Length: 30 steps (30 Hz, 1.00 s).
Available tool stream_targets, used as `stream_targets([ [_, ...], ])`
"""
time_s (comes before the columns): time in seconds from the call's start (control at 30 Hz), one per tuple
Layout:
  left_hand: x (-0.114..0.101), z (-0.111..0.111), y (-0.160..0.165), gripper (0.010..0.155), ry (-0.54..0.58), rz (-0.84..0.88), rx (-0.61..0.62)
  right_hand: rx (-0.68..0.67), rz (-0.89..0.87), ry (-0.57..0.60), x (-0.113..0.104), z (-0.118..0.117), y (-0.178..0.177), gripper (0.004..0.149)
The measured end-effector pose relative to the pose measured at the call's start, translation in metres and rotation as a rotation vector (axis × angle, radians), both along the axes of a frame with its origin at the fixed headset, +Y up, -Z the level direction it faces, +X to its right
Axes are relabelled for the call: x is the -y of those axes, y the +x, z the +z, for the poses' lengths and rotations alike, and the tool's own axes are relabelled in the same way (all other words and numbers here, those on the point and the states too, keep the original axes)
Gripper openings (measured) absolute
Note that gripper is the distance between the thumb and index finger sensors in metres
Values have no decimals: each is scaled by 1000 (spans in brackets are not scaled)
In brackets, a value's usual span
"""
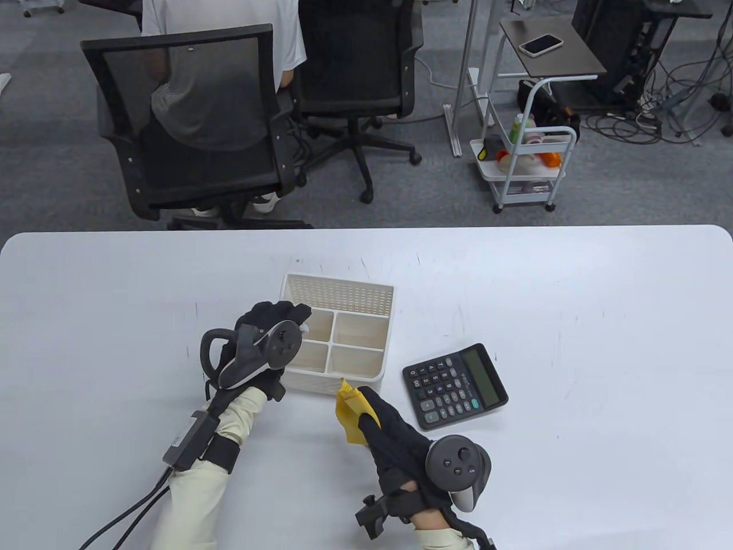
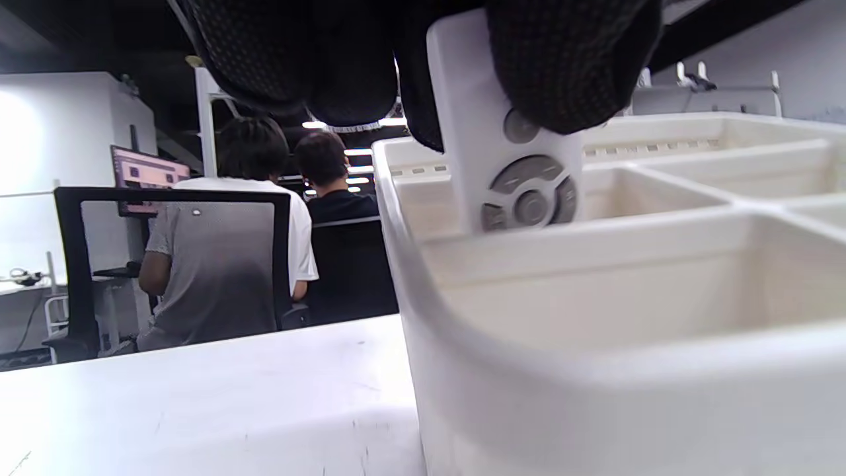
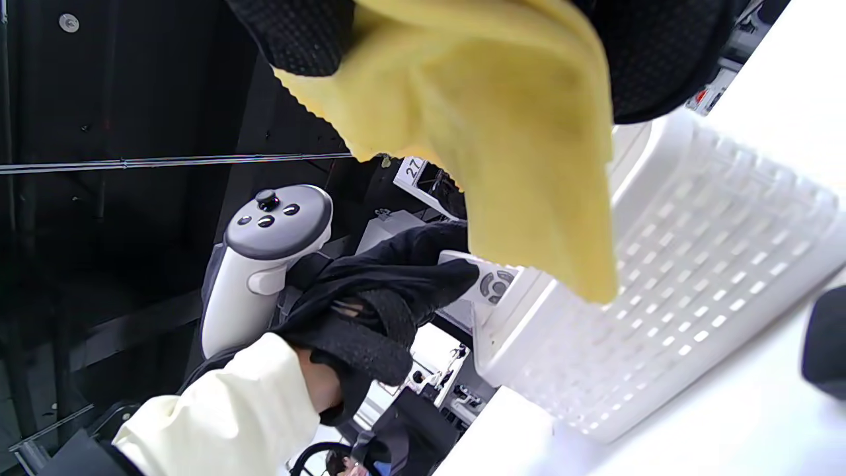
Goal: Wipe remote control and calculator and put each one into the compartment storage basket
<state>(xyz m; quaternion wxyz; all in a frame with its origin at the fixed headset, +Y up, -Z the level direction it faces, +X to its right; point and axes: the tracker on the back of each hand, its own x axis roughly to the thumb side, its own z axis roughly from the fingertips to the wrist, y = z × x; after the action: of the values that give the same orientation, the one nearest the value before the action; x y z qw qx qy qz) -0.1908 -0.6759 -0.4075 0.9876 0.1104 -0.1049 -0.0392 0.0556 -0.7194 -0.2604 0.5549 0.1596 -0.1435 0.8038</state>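
My left hand [image 1: 275, 321] grips the white remote control [image 2: 509, 152] and holds it upright, its lower end down inside a left-hand compartment of the white storage basket [image 1: 366, 375]. In the table view the hand and tracker hide almost all of the remote. The right wrist view shows the remote [image 3: 489, 281] at the basket's [image 3: 694, 277] rim, held by the left hand [image 3: 396, 284]. My right hand [image 1: 381, 421] pinches a yellow cloth [image 1: 350, 409] just in front of the basket. The black calculator [image 1: 455, 385] lies flat on the table, right of the basket and untouched.
The white table [image 1: 572, 298] stretches wide on both sides. Beyond its far edge stand two black office chairs [image 1: 189, 120], a person seated in one, and a small white trolley [image 1: 529, 166].
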Motion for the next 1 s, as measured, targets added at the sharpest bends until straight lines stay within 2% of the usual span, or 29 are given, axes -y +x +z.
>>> stream_targets([
  [0.23,18,-2,4,46,-56,-83,-2,28,-14,-14,3,-1,5,53],
  [0.53,24,3,4,50,-85,-41,10,9,2,-24,4,-2,2,52],
  [0.73,6,22,-2,50,-47,-10,31,28,-1,-48,7,-7,8,52],
  [1.0,-26,66,-13,52,18,96,74,3,-25,-91,12,-11,12,52],
])
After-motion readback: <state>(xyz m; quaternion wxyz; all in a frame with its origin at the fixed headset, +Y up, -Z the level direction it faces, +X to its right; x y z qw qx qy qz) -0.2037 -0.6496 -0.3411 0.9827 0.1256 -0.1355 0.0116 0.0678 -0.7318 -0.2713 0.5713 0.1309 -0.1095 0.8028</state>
